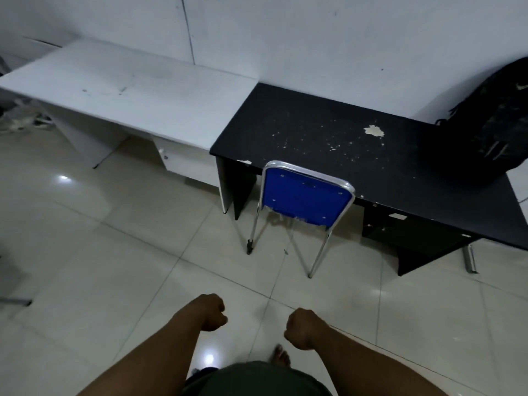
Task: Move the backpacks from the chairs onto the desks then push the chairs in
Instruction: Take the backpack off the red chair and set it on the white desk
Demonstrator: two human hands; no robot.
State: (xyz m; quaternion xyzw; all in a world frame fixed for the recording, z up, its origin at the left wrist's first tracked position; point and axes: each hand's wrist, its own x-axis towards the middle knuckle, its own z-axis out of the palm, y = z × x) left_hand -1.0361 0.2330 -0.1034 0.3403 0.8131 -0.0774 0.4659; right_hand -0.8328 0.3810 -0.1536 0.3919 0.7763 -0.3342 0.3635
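Note:
A black backpack (pixel 488 124) stands on the right end of the black desk (pixel 314 130), leaning against the wall. A blue chair (pixel 304 197) with a chrome frame is tucked under that desk, its backrest at the desk's front edge. A white desk (pixel 128 92) adjoins the black one on the left, with nothing on it. My left hand (pixel 211 312) and my right hand (pixel 303 327) hover low in front of me over the floor, both with fingers curled into fists, holding nothing, well short of the chair.
Glossy tiled floor (pixel 114 252) spreads between me and the desks. A white wall (pixel 314 38) runs behind both desks. Clutter and a dark object sit at the far left edge (pixel 17 115). My bare foot (pixel 281 357) shows below my hands.

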